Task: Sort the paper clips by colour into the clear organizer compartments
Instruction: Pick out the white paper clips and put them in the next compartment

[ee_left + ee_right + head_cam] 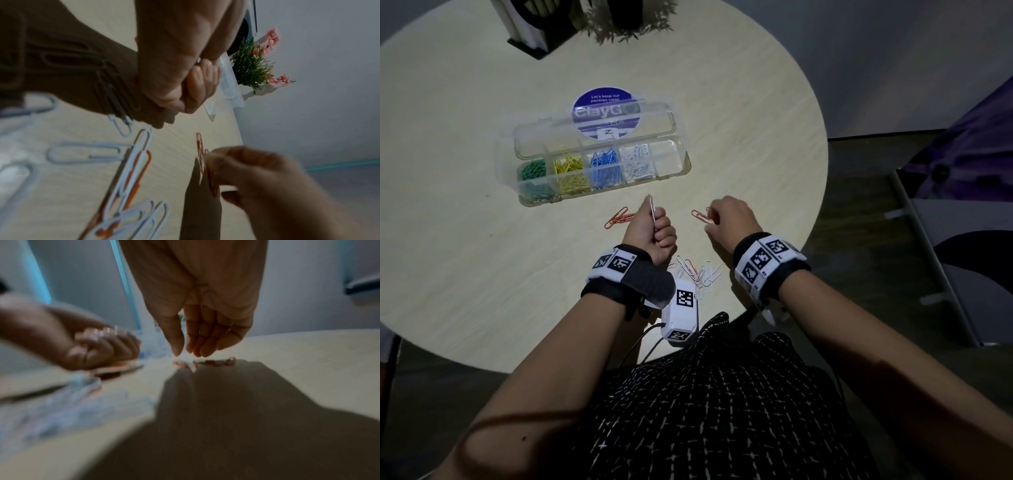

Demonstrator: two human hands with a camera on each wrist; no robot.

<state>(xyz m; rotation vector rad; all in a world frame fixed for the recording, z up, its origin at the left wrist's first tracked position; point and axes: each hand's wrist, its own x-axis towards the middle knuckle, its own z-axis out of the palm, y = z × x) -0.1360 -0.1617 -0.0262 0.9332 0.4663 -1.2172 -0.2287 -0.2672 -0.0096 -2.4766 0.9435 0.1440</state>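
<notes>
The clear organizer (671, 157) lies open on the round table, holding green, yellow, blue and white clips in separate compartments; its rightmost one is bare. My left hand (654, 226) (185, 78) is a fist gripping a white paper clip (652, 205) that sticks up out of it. My right hand (726, 216) (185, 352) points straight fingers down just over orange clips (700, 216) (205, 362) on the table, thumb and fingers slightly apart. More orange clips (619, 216) lie left of my left hand. A mixed white and orange pile (700, 272) (133, 170) sits between my wrists.
A potted plant (626, 24) (252, 68) and a dark stand (530, 31) are at the table's far edge. A blue round sticker (606, 113) shows through the organizer lid. The table edge curves close on the right of my right hand.
</notes>
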